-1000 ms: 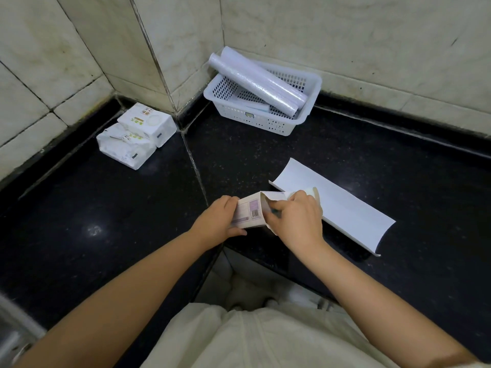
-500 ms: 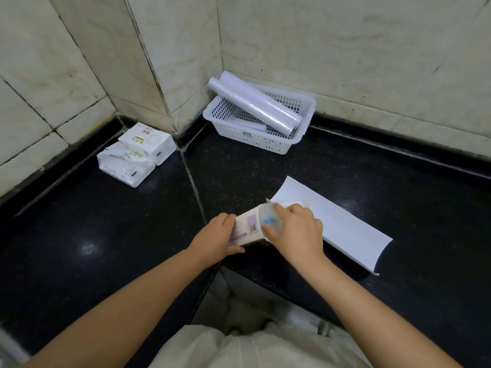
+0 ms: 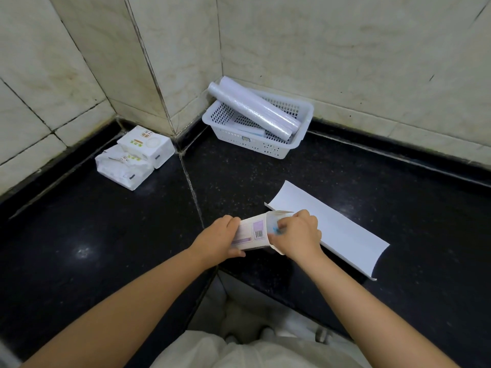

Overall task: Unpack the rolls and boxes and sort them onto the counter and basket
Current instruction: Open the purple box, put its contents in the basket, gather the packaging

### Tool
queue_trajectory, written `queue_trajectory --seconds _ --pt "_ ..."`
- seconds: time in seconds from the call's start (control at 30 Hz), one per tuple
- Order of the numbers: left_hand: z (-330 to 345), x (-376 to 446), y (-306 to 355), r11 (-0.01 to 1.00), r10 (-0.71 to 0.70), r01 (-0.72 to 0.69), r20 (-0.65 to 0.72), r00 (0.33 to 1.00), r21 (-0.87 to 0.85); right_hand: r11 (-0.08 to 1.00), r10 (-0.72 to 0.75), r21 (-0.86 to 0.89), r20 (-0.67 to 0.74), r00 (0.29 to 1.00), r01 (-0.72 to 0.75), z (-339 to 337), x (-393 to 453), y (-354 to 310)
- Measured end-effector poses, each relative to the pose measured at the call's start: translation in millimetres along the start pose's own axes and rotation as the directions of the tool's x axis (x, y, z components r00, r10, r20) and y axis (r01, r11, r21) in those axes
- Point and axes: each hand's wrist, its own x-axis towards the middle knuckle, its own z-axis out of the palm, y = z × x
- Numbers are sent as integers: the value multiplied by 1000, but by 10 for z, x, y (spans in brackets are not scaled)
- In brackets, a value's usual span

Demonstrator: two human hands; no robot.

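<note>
My left hand [image 3: 218,239] grips the near end of a small white box [image 3: 251,233] with a barcode, held just above the black counter [image 3: 79,221]. My right hand [image 3: 299,236] has its fingers at the box's open end, pinching something blue and white inside the raised flap. Behind my right hand a curved white cardboard sheet [image 3: 345,235] lies on the counter. A white perforated basket [image 3: 265,144] in the corner holds two clear-wrapped rolls [image 3: 255,107] laid diagonally over a flat box.
Two white tissue packs [image 3: 134,156] are stacked against the left wall. Tiled walls close the counter at the back and left. The counter's front edge cuts inward right below my hands, with my pale clothing beneath it.
My right fingers have gone deeper into the box's open end, and blue contents now show there. The camera has tilted, so the basket and packs sit lower in view.
</note>
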Motion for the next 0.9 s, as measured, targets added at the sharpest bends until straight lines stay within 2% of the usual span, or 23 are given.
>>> queue_trajectory --seconds 0.13,0.3,0.43,0.57,0.63,0.7,0.77,0.83,0.9 --pt "-26 45 -28 1000 7 -7 16 1000 -7 997 -41 55 -68 997 45 15 14 2" --pt "-82 142 -13 1000 -2 0 74 997 23 933 -49 349 -100 994 81 -350 36 242" --pt "-134 297 50 995 14 -21 79 997 99 762 77 647 -129 989 25 -722 37 582" --pt "-207 452 111 986 49 -53 29 998 161 558 206 829 -161 965 20 -1086 0 972" --pt "-254 519 150 979 83 -81 2 997 187 479 257 876 -194 947 50 -1210 -65 1148" --pt "-278 574 209 964 143 -140 4 990 226 455 317 888 -237 918 72 -1276 -140 1313" --pt "-251 614 300 927 225 -233 63 972 295 409 400 908 -269 876 92 -1299 -222 1460" --pt "-187 645 417 885 295 -321 129 947 336 306 484 944 -268 833 126 -1299 -300 1581" --pt "-107 694 559 856 336 -385 193 922 345 247 520 959 -254 815 142 -1272 -364 1648"
